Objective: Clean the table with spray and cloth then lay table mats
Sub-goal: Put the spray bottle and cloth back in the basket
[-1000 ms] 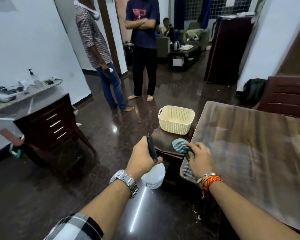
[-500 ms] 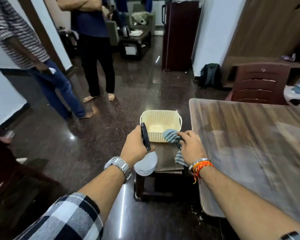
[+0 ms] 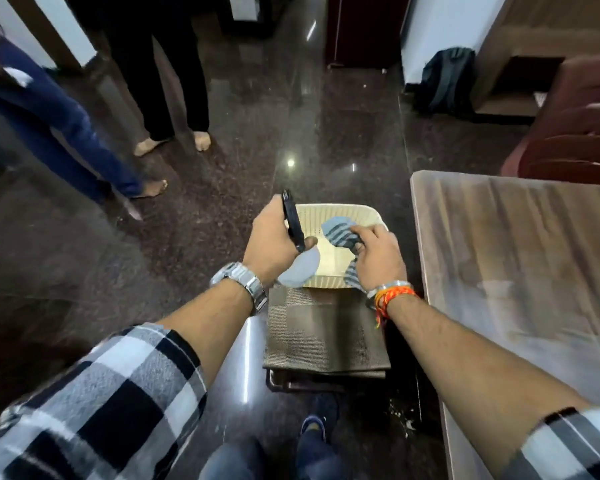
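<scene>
My left hand (image 3: 272,242) grips a spray bottle (image 3: 300,270) by its black trigger head, the pale bottle body hanging over the near left rim of a cream plastic basket (image 3: 340,211). My right hand (image 3: 378,256) holds a blue-grey striped cloth (image 3: 338,230) over the inside of the basket. The basket sits on the far end of a small stool, on top of brown woven table mats (image 3: 326,334). The wooden table (image 3: 516,265) lies to the right of the stool, its surface bare and streaky.
Two people stand barefoot on the dark polished floor at the upper left (image 3: 174,98). A maroon chair (image 3: 575,133) stands behind the table. A dark backpack (image 3: 447,77) leans on the wall at the back. My own feet (image 3: 312,427) show below the stool.
My head has tilted down and I have stepped nearer the stool. Both hands have moved from the table's corner to over the basket, carrying the bottle and cloth.
</scene>
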The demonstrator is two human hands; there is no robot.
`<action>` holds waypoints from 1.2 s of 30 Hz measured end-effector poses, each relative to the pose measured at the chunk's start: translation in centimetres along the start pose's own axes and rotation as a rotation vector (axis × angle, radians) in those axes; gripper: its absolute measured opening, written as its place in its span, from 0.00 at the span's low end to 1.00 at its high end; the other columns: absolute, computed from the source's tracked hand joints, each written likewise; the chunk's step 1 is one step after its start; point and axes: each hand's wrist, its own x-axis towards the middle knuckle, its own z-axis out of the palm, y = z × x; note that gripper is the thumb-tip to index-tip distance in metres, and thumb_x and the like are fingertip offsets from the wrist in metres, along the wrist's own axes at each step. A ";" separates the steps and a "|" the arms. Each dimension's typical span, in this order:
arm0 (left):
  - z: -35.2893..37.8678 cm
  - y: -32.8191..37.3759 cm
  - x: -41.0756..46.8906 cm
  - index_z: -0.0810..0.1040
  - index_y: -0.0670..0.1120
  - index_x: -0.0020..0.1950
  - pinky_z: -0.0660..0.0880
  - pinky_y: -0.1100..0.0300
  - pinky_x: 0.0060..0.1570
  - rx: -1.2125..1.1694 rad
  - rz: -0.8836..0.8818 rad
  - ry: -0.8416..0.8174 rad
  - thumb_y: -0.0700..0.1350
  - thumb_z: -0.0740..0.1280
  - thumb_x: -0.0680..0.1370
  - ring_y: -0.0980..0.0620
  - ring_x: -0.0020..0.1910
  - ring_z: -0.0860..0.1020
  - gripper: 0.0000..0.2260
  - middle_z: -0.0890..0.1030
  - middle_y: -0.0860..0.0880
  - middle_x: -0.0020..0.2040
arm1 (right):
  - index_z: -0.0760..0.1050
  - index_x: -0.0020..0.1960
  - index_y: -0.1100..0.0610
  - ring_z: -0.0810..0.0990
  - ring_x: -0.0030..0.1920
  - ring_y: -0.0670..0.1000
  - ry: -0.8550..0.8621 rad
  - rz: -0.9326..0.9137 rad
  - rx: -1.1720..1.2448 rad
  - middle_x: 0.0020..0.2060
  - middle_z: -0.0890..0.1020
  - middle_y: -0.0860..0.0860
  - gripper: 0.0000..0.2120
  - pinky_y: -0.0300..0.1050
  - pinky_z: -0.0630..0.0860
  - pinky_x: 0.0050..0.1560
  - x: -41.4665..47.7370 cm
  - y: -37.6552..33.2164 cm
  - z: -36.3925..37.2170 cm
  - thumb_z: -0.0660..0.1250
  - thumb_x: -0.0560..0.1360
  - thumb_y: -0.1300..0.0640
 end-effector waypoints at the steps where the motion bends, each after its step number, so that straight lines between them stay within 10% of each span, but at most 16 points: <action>1: 0.4 -0.5 1.5 0.71 0.41 0.50 0.71 0.70 0.33 0.000 0.005 0.002 0.39 0.82 0.69 0.47 0.42 0.79 0.21 0.80 0.42 0.46 | 0.76 0.63 0.54 0.71 0.56 0.57 0.000 0.013 -0.006 0.56 0.75 0.53 0.19 0.52 0.75 0.50 1.2 0.2 0.6 0.61 0.75 0.66; 11: 8.1 -7.7 10.5 0.69 0.48 0.48 0.80 0.43 0.44 -0.009 -0.063 -0.170 0.39 0.83 0.65 0.43 0.42 0.83 0.24 0.81 0.41 0.45 | 0.76 0.62 0.54 0.72 0.55 0.58 -0.173 0.091 -0.076 0.53 0.74 0.54 0.24 0.49 0.73 0.55 8.7 5.2 10.0 0.60 0.70 0.72; 15: 10.7 -11.0 11.6 0.70 0.48 0.49 0.75 0.70 0.34 -0.047 -0.133 -0.275 0.35 0.83 0.67 0.51 0.38 0.80 0.24 0.80 0.49 0.41 | 0.73 0.65 0.53 0.71 0.57 0.58 -0.286 0.139 -0.178 0.54 0.73 0.55 0.24 0.51 0.74 0.53 9.1 6.8 12.7 0.57 0.73 0.70; 23: 12.6 -14.3 12.3 0.70 0.50 0.49 0.74 0.71 0.32 -0.144 -0.262 -0.328 0.34 0.83 0.68 0.52 0.38 0.77 0.25 0.77 0.51 0.41 | 0.70 0.67 0.58 0.73 0.57 0.61 -0.365 0.296 -0.274 0.57 0.73 0.60 0.24 0.54 0.75 0.58 9.9 8.4 14.6 0.60 0.72 0.69; 27: 11.9 -15.1 12.0 0.69 0.48 0.67 0.74 0.67 0.32 -0.105 -0.315 -0.376 0.28 0.79 0.69 0.52 0.39 0.75 0.34 0.77 0.49 0.43 | 0.71 0.68 0.58 0.75 0.56 0.61 -0.282 0.318 -0.123 0.57 0.73 0.59 0.27 0.55 0.76 0.58 9.1 8.1 13.9 0.57 0.71 0.72; 30: 10.9 -15.5 10.6 0.60 0.48 0.81 0.78 0.55 0.50 -0.017 -0.327 -0.372 0.26 0.76 0.69 0.47 0.57 0.79 0.46 0.76 0.49 0.64 | 0.75 0.64 0.60 0.76 0.54 0.59 -0.058 0.299 0.039 0.54 0.76 0.59 0.21 0.46 0.74 0.57 7.0 7.7 12.3 0.59 0.72 0.68; 36: 9.1 -14.5 5.0 0.74 0.40 0.69 0.77 0.49 0.58 0.181 -0.254 -0.063 0.31 0.68 0.73 0.43 0.57 0.80 0.25 0.78 0.42 0.63 | 0.77 0.53 0.62 0.72 0.49 0.54 0.216 0.198 0.044 0.47 0.75 0.57 0.11 0.35 0.63 0.50 -0.9 7.0 11.0 0.66 0.71 0.65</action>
